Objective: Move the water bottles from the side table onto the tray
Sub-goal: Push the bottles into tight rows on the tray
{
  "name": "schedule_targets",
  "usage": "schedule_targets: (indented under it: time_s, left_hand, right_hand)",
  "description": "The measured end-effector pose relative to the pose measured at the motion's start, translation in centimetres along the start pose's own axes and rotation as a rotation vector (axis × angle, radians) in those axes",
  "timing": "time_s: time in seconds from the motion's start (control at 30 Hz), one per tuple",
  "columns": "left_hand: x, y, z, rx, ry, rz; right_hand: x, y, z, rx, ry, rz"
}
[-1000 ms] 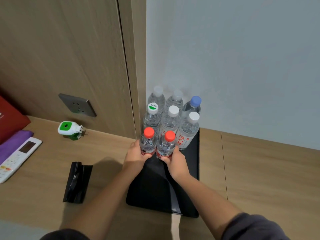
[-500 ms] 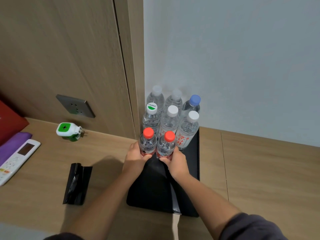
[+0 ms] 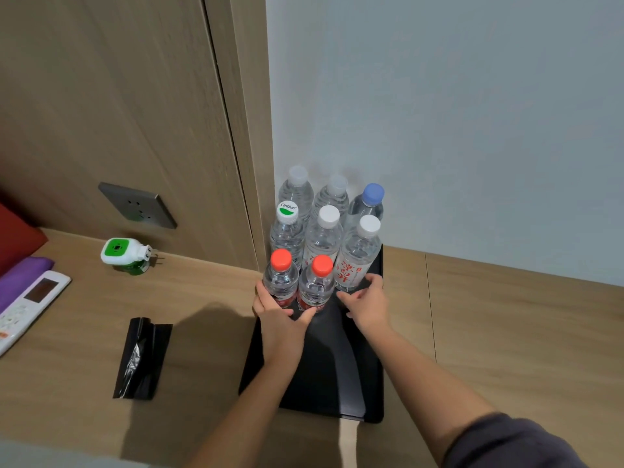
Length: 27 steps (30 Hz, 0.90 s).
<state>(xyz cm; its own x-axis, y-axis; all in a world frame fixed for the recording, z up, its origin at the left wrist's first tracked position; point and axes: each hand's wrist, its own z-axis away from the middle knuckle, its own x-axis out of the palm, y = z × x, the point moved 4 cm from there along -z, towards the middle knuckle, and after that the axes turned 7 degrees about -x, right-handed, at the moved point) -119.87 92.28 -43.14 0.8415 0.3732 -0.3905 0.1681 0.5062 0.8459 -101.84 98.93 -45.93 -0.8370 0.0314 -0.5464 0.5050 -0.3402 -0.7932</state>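
Several clear water bottles stand upright in rows on the far end of a black tray [image 3: 337,376], against the wall corner. The front row has two red-capped bottles: a left one [image 3: 281,278] and a right one [image 3: 316,285]. My left hand [image 3: 280,315] wraps around the bases of both red-capped bottles. My right hand [image 3: 366,302] is off them, fingers spread, its fingertips near the base of the white-capped bottle with red lettering [image 3: 358,258]. Behind stand a green-and-white-capped bottle [image 3: 287,228], another white-capped bottle [image 3: 324,238] and a blue-capped bottle [image 3: 368,204].
On the wooden table [image 3: 506,332], left of the tray, lie a folded black plastic bag [image 3: 141,359], a green-and-white plug-in device [image 3: 123,255] and a white remote control [image 3: 27,305] on purple cloth [image 3: 20,275]. A wall socket [image 3: 136,206] sits on the wood panel.
My right hand has let go of the right red-capped bottle and moved right toward the lettered bottle. My left hand now reaches across both red-capped bottles.
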Motion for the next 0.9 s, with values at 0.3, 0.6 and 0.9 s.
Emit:
schedule_targets:
  time_s: [0.3, 0.6, 0.9]
  left_hand:
    - [2.5, -0.1, 1.4, -0.127, 0.112, 0.020]
    - [2.6, -0.6, 0.6, -0.097, 0.121, 0.014]
    - [2.2, -0.5, 0.7, -0.097, 0.105, -0.009]
  right_hand:
    - [0.8, -0.7, -1.5, -0.073, 0.049, -0.002]
    - [0.0, -0.7, -2.2, -0.137, -0.057, 0.084]
    - [-0.9, -1.7, -2.1, -0.146, -0.146, 0.148]
